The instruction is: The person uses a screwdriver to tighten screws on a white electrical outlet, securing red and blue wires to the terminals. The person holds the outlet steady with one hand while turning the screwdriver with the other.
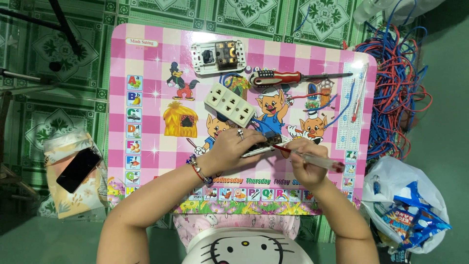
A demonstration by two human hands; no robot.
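Down on the pink picture table (146,63), two bare hands were busy with a small flat part (260,146). It lay near the front middle of the table, just below the white socket block (229,104). The left hand (234,146) rested on top of the part, with its fingers curled and pressed down on it to keep it in place. That hand wore a ring, and its wrist had a bead bracelet. The right hand (305,164) was closed around a thin see-through screwdriver (308,157) with a red end. Its fingers pinched the handle, and the tip touched the right edge of the small flat part.

Farther back on the table lay a white switch plate (218,57) and a big screwdriver with a red and black handle (288,77). A second thin red-tipped tool (359,95) lay near the right edge.

Off the table, on the right, sat a big tangle of red and blue wires (395,83). Below it sat a white bag (408,205) with blue packets inside. On the left, a black phone (78,169) lay on a bag with a flower print (73,195).
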